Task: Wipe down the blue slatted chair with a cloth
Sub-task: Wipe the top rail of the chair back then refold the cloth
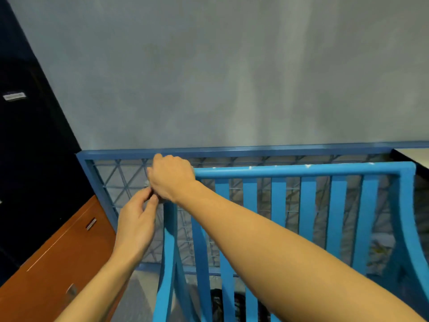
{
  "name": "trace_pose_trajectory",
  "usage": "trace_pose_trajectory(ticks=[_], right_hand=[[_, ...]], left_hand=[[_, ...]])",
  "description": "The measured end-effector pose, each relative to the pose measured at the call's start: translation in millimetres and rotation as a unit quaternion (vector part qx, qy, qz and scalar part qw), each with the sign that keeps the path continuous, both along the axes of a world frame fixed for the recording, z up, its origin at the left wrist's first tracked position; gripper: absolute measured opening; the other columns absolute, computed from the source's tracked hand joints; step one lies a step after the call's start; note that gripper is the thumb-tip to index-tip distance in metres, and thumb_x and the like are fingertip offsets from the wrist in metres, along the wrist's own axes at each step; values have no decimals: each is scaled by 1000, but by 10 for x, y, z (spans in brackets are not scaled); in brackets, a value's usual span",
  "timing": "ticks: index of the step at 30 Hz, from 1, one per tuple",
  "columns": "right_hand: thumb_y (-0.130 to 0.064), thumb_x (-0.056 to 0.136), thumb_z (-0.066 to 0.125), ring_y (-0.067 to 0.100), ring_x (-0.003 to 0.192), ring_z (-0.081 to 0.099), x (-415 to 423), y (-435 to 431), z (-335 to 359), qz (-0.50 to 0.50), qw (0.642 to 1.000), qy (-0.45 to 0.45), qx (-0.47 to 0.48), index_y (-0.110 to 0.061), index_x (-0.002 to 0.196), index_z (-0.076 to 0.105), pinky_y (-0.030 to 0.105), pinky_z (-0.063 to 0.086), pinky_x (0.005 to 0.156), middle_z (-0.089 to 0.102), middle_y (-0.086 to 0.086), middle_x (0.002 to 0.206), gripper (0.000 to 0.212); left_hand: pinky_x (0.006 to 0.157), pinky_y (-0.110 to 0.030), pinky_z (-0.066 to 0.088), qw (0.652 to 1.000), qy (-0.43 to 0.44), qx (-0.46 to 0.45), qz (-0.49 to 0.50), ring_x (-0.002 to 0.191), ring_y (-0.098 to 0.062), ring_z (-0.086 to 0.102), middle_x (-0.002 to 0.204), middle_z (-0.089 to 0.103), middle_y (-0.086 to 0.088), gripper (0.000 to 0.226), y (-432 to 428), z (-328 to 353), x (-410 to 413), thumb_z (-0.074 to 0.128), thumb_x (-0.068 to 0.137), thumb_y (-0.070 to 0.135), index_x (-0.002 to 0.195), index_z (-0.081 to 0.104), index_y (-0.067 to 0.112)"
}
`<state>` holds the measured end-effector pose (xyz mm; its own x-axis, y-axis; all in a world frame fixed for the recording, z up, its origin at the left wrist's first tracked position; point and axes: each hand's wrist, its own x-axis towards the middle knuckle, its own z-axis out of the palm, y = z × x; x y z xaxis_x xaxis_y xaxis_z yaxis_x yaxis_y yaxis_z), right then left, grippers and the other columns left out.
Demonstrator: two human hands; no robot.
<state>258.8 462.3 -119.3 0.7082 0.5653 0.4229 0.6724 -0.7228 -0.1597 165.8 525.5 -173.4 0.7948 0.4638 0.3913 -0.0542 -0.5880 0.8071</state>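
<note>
The blue slatted chair (301, 170) fills the lower right, its back facing me with vertical slats under a rounded top rail. My right hand (171, 177) is curled over the top left corner of the chair back. Only a small pale scrap of the cloth (146, 182) peeks out at that hand's left edge; the rest is hidden beneath it. My left hand (137, 219) reaches up from below, thumb and fingertips pinching at the cloth just under my right hand.
A blue metal railing (232, 151) with wire mesh runs behind the chair, a grey wall beyond it. A brown wooden cabinet (65, 252) stands at lower left beside a dark panel. A pale tabletop corner (415, 155) shows at far right.
</note>
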Motion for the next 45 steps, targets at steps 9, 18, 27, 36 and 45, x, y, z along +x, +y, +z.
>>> trace_pose_trajectory(ticks=[9,18,27,36,45], right_hand=[[-24,96,44,28,93,58,64,-172,-199,15,988,-145,-42,-10,110,51,39,31,67,60,9,106,21],[-24,97,41,30,85,62,93,-401,-168,0,992,-123,3,-10,103,50,40,41,65,64,9,96,17],[-26,99,36,30,79,58,85,-368,34,-93,991,-54,-76,-11,97,63,38,45,67,61,7,90,31],[-15,98,40,30,87,63,133,-475,-70,-41,985,-142,-87,-12,104,59,39,47,68,67,7,97,20],[-16,94,43,29,88,63,194,-643,-139,-63,987,-119,-82,-12,111,59,38,39,65,66,7,100,24]], left_hand=[[98,-38,46,997,-31,-54,43,110,-14,58,113,65,4,25,101,182,231,49,97,16,115,64,26],[85,-11,37,998,-44,33,-9,111,-3,54,117,63,12,31,5,277,201,49,97,13,122,64,21],[63,-18,41,998,25,48,16,86,-16,59,95,68,-3,23,-101,267,429,46,98,15,109,66,19],[68,-21,41,997,-53,-32,45,73,1,55,84,65,5,25,-330,347,604,45,96,15,96,70,11],[86,-16,45,997,-76,29,-2,92,-11,63,95,71,2,25,-442,347,701,51,91,8,103,72,12]])
